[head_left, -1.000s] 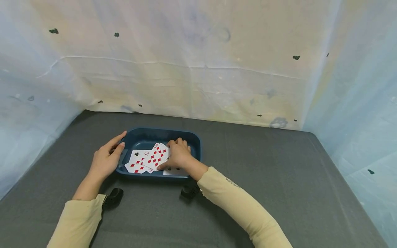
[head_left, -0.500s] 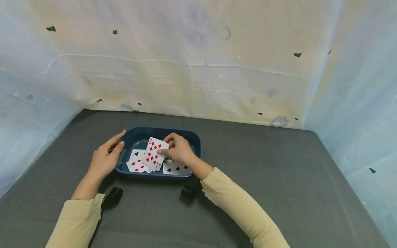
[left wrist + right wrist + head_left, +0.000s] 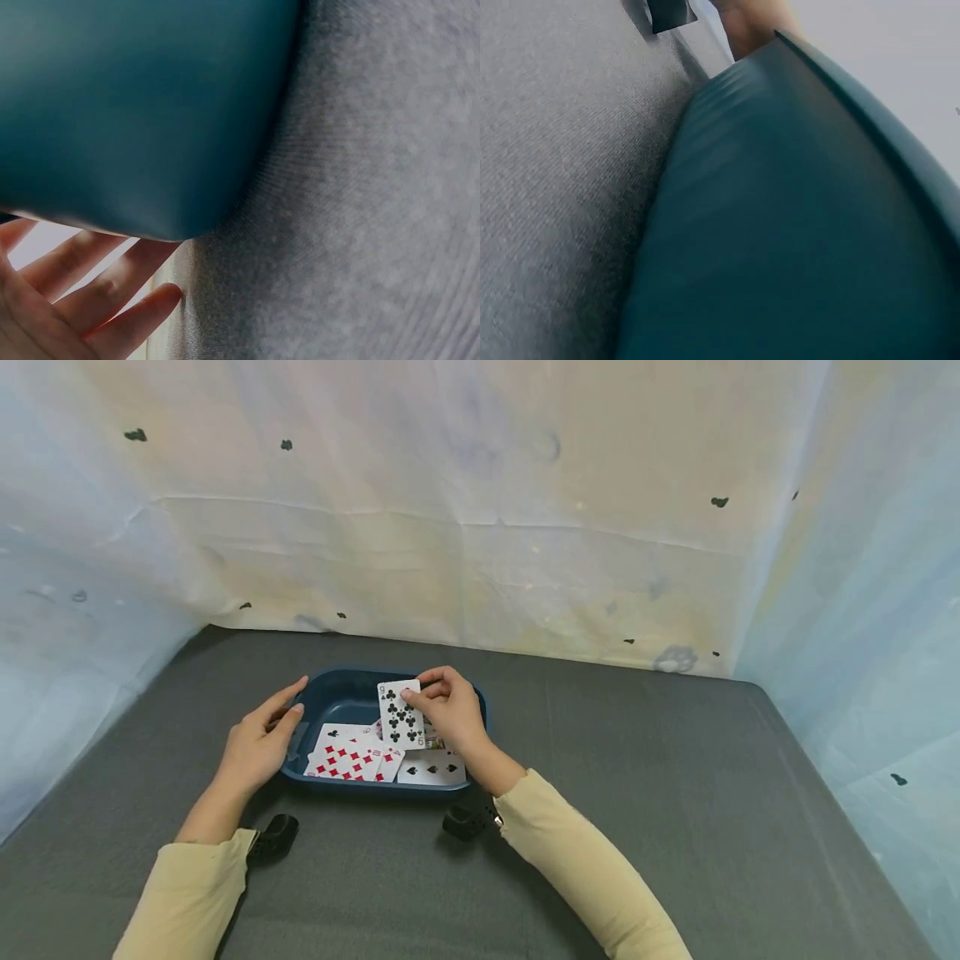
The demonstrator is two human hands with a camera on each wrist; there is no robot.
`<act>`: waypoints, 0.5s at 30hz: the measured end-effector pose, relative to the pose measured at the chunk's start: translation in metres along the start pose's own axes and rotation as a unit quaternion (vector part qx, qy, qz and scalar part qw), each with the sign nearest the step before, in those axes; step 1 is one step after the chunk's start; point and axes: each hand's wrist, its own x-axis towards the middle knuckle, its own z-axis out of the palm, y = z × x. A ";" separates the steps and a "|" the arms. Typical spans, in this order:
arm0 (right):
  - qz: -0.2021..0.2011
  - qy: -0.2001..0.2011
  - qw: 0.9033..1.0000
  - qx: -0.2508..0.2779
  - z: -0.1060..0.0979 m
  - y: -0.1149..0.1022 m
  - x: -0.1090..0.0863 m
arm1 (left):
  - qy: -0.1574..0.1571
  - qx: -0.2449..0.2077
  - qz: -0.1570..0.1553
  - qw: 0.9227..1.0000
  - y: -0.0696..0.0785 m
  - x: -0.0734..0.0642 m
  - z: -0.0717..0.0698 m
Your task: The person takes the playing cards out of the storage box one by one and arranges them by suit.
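My right hand (image 3: 456, 712) pinches a white playing card (image 3: 395, 725) with black club pips by its upper right part, thumb on its face. This card is raised over a dark blue tray (image 3: 352, 675), overlapping other cards in the head view. Beneath it, a red diamond card (image 3: 341, 762) and a black spade card (image 3: 431, 770) lie among several more. At the tray's left end my left hand (image 3: 258, 747) touches the rim, fingers fairly straight. In the left wrist view, the spread fingers (image 3: 112, 289) rest along the tray's outer wall (image 3: 150, 135).
A dark grey cloth (image 3: 637, 802) covers the table under the tray. Pale patterned curtains (image 3: 480, 568) rise behind and on both sides. Black devices sit by the left wrist (image 3: 276, 837) and the right wrist (image 3: 463, 823).
The right hand has laid the red diamond card down at the tray's lower left and now holds up a club card. The left hand has stayed at the tray's left end.
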 end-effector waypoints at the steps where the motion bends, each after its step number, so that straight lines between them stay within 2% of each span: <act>1: -0.010 0.007 1.000 0.000 -0.001 0.000 0.000 | -0.001 0.000 -0.001 1.000 0.000 0.000 0.001; 9: -0.104 0.053 0.993 -0.021 -0.018 0.004 -0.001 | -0.005 -0.010 -0.004 1.000 0.000 -0.001 0.001; 12: -0.118 0.074 0.990 -0.014 -0.029 0.006 0.002 | -0.006 -0.013 -0.004 1.000 0.001 -0.001 0.001; 15: -0.113 0.092 0.989 -0.004 -0.043 0.008 0.006 | -0.004 -0.013 -0.006 1.000 0.002 -0.002 0.000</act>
